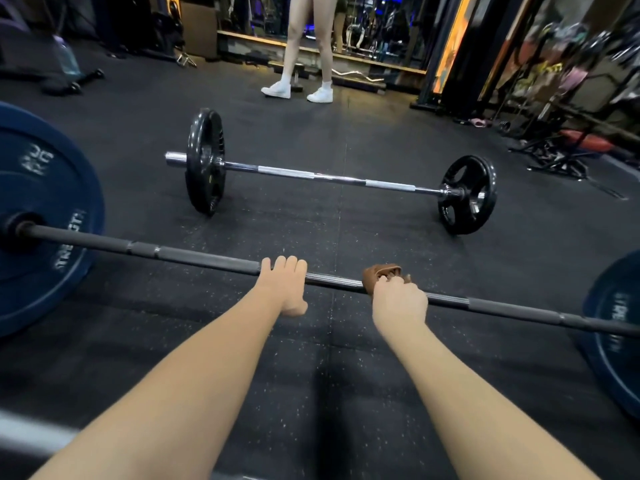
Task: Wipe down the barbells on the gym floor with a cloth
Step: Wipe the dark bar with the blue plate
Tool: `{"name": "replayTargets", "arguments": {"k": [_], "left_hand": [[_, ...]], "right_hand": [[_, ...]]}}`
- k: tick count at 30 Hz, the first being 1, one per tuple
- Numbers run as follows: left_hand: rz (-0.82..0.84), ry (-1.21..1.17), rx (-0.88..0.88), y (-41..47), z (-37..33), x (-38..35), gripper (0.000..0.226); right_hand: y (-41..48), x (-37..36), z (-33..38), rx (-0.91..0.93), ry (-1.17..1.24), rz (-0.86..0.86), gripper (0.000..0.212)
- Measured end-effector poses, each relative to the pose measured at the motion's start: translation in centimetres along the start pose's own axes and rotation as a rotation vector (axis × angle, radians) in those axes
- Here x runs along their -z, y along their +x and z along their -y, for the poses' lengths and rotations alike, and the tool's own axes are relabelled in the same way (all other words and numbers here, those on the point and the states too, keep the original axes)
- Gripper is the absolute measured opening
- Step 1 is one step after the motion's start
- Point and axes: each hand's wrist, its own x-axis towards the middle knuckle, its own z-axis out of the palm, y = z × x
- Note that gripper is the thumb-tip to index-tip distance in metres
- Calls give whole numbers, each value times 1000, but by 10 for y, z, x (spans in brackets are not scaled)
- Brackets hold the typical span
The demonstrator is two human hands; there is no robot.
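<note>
A standing person (308, 46) in white sneakers (277, 89) — beyond, perhaps a mirror (363, 26).

Single head-worn view, facing forward and down, close above floor (311, 393)

Barbells on the floor: two, my dark bar (207, 258) close to me and a chrome bar (332, 177) farther off.
Blue plates on my bar: two, a left one (45, 188) and a right one (616, 327).
Black plates on the chrome bar: two, a left one (206, 161) and a right one (467, 194).
Cloths: one brown cloth (379, 273), wrapped round my bar.
My hands on the bar: two, left hand (285, 289) and right hand (400, 301).
Other people: one, a standing person (308, 46) seen only from the legs down.
White shoes: two (277, 89).
</note>
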Motion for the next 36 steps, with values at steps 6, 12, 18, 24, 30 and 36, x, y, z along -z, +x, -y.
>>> {"name": "replayTargets", "arguments": {"k": [6, 12, 18, 24, 30, 36], "left_hand": [[-5, -26, -2, 2, 0, 2, 55], [7, -5, 6, 0, -3, 4, 57], [18, -13, 16, 0, -4, 5, 59], [15, -18, 9, -3, -3, 7, 58], [17, -17, -6, -4, 0, 5, 59], [30, -11, -9, -1, -1, 5, 64]], "right_hand": [[-4, -15, -94, -114, 50, 7, 31], [-3, -12, -118, -222, 190, 139, 31], [-12, -17, -73, -97, 380, 37, 42], [-13, -7, -111, -160, 540, 116, 43], [-12, -9, -122, -312, 535, 120, 24], [-4, -2, -48, -90, 523, 101, 32]]}}
